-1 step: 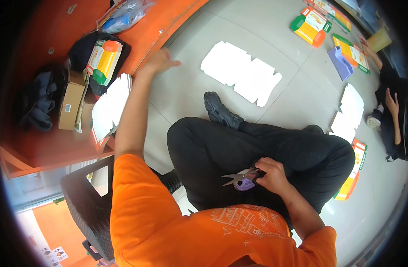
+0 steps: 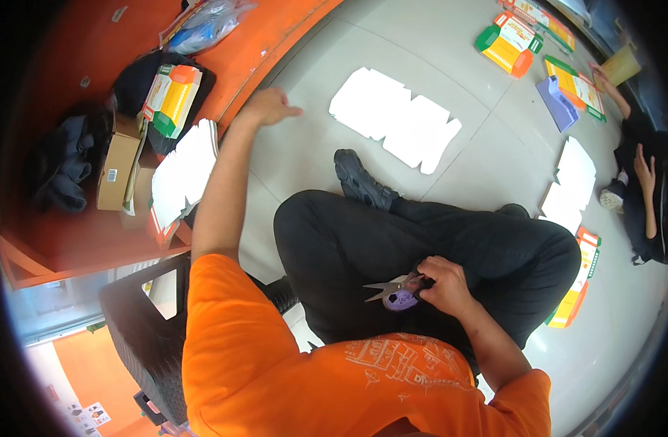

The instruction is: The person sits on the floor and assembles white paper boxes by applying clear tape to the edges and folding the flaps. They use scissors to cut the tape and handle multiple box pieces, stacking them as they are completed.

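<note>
Hanging empty, fingers loose, the left hand (image 2: 270,107) is nearer the white sheet (image 2: 396,120), which lies flat on the floor (image 2: 297,160) to that hand's right, long side slanting down rightward; the right hand (image 2: 444,284) grips scissors (image 2: 392,287).

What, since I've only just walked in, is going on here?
Someone in an orange shirt sits with open-bladed scissors in the right hand; something purple shows beside the blades. The left hand is stretched out, with nothing visible in it. A white cut-out sheet lies flat on the floor ahead, with colourful cartons farther off. Another person is partly in view at the right.
</note>
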`<state>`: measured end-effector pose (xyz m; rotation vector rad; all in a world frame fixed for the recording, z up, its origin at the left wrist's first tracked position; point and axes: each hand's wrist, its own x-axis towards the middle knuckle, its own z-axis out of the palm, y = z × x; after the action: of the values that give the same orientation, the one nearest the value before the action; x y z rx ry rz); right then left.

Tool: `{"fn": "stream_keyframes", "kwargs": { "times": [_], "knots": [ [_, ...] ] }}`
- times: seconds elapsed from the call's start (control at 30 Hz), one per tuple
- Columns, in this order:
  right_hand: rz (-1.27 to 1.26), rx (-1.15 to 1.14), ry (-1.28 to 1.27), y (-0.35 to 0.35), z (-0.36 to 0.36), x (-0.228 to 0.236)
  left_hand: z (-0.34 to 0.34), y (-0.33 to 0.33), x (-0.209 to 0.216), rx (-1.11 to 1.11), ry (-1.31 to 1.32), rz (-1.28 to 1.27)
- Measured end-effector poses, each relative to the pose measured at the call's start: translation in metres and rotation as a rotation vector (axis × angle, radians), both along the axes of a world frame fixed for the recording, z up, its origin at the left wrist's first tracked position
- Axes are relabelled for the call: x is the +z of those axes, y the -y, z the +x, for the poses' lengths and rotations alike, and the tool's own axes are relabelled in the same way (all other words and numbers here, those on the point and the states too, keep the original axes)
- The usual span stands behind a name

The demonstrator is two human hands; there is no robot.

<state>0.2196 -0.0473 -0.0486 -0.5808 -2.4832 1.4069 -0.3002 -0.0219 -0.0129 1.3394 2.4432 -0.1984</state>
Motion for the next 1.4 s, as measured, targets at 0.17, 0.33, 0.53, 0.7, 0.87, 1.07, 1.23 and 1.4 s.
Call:
{"fn": "stream_keyframes", "kwargs": {
  "times": [0.17, 0.33, 0.53, 0.7, 0.87, 1.07, 1.23, 1.4],
  "knots": [
    [-0.067, -0.052, -0.047, 0.004, 0.002, 0.001, 0.071, 0.024, 0.001, -0.071, 0.397, 0.043],
    [-0.187, -0.23, -0.046, -0.009, 0.004, 0.02, 0.151, 0.036, 0.046, 0.034, 0.839, 0.387],
    [-0.226, -0.486, -0.059, -0.061, -0.007, 0.06, 0.239, 0.065, 0.072, 0.023, 1.133, 0.505],
    [-0.354, -0.453, -0.295, -0.087, -0.012, 0.069, 0.29, 0.076, 0.086, 0.043, 1.225, 0.673],
    [-0.338, -0.376, -0.345, -0.092, -0.005, 0.075, 0.308, 0.085, 0.098, -0.068, 1.156, 0.725],
    [-0.342, -0.292, -0.437, -0.088, 0.0, 0.081, 0.317, 0.083, 0.123, -0.274, 0.98, 0.696],
    [-0.29, -0.283, -0.459, -0.086, 0.004, 0.083, 0.325, 0.085, 0.133, -0.219, 0.845, 0.642],
    [-0.262, -0.288, -0.443, -0.086, 0.006, 0.085, 0.332, 0.084, 0.137, -0.202, 0.832, 0.625]
  ]
}}
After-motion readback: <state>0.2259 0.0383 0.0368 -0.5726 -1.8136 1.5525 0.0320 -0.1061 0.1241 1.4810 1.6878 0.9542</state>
